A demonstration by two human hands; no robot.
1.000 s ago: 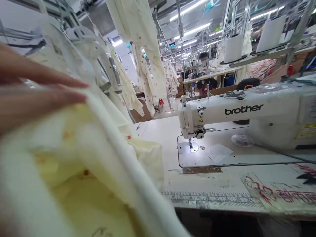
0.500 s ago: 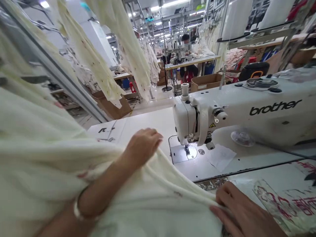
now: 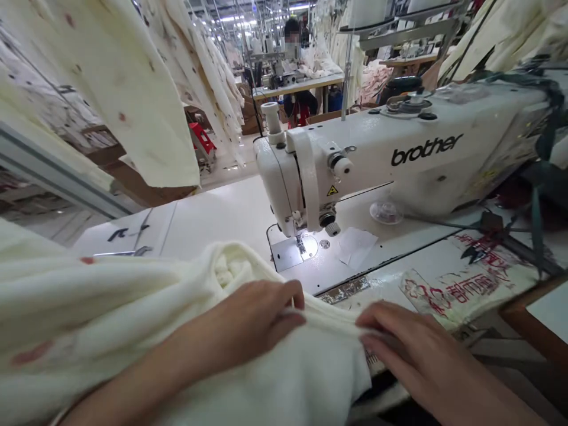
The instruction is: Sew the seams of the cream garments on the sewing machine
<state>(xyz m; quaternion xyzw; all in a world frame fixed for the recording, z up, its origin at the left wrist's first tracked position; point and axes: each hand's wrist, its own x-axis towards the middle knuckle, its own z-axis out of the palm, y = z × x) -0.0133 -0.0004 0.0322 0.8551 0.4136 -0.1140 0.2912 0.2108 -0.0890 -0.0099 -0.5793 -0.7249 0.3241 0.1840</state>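
Head view, left to right. A cream garment (image 3: 84,296) with small red spots lies bunched at the lower left, at the near edge of a white sewing table, with a thick fold running right beneath both hands. The cloth appears soft, light and limp: expect it to drape and shift rather than hold a shape, and take hold along the fold, where the doubled layers offer the surest grip.

The left hand (image 3: 261,313) lies on the fold, half open, with its fingers curved over the cloth. The right hand (image 3: 421,355) lies further along the same fold, with its fingers nearly straight and close together. Whether either hand grips the cloth or only presses on it cannot be determined.

The room and work surface, again from the left: spotted garments (image 3: 102,89) hang from above, and a red stool (image 3: 202,139) stands on the floor beyond them. The sewing table (image 3: 213,213) extends to the right beneath a white Brother sewing machine (image 3: 390,160). A metal needle plate (image 3: 286,253) is set under the needle, with a scrap of white paper (image 3: 355,245) just to its right. A clear plastic disc (image 3: 385,212) lies under the machine arm. Red lettering (image 3: 452,290) marks the table's right side. Further back, a seated person (image 3: 302,103) is at another table.
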